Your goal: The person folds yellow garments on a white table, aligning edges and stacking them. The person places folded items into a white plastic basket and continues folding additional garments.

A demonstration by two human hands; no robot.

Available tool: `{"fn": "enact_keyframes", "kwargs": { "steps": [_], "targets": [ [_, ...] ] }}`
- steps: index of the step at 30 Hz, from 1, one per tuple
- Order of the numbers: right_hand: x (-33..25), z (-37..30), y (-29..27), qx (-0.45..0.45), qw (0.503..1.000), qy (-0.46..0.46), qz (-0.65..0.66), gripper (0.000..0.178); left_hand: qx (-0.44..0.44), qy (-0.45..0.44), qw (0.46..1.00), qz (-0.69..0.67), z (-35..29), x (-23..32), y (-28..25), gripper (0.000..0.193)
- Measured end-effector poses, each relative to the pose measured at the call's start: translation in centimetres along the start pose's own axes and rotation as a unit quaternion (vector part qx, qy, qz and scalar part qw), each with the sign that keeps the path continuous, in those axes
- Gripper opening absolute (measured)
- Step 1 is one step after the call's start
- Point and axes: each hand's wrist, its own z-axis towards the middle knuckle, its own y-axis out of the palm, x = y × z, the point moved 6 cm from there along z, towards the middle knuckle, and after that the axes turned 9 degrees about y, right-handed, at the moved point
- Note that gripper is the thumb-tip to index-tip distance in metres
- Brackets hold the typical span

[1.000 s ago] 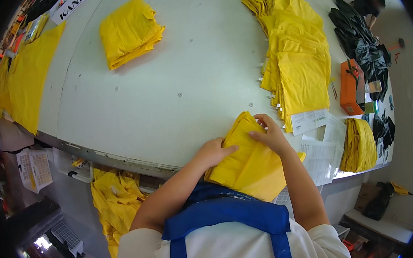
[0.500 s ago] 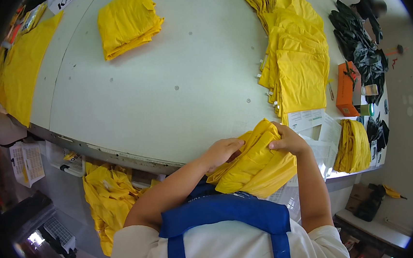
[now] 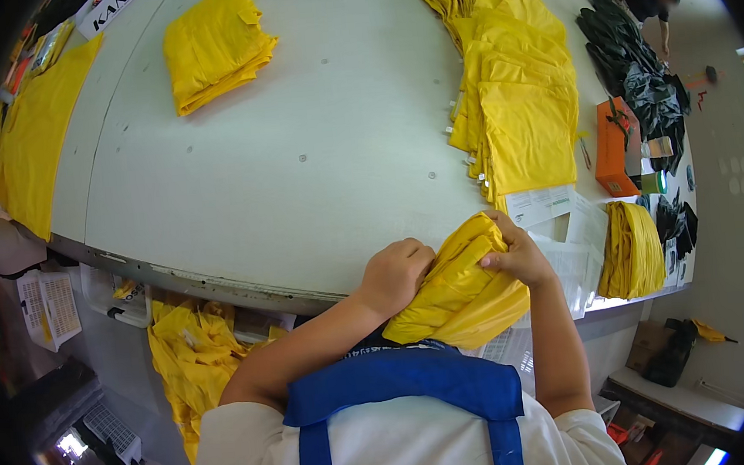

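A folded bundle of thin, shiny yellow cloth (image 3: pixel 451 287) is held at the table's near edge, close against the front of my blue apron. My right hand (image 3: pixel 520 254) grips its far right side, thumb on top and fingers behind. At the left side, my left hand (image 3: pixel 397 274) is closed with its knuckles up and its fingers curled against the cloth; the fingertips are hidden. Just beyond the hands lies an overlapping row of folded yellow cloths (image 3: pixel 528 133) with small white labels along the left edges.
Another yellow folded stack (image 3: pixel 218 48) lies far left on the white table (image 3: pixel 300 212). At right are papers (image 3: pixel 540 204), a yellow pile (image 3: pixel 631 251), an orange box (image 3: pixel 615 148) and black material (image 3: pixel 639 71), with a person beyond. Loose yellow cloth (image 3: pixel 189 352) hangs below the table edge.
My left hand has turned knuckles-up and curled its fingers at the cloth's left side. The right hand keeps its grip. The view has shifted slightly, and the far person shows more.
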Motion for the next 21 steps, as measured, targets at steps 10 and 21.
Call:
{"fn": "enact_keyframes", "kwargs": {
  "steps": [10,21],
  "targets": [
    [-1.1,-1.5,0.0,0.033,0.990,-0.116,-0.077,0.051,0.054,-0.034,0.997,-0.034,-0.2,0.7,-0.4,0.009],
    [-0.6,-1.6,-0.2,0.026,0.980,-0.169,-0.099,0.055,-0.072,-0.088,0.990,-0.084,0.9,-0.2,0.0,0.011]
  ]
}}
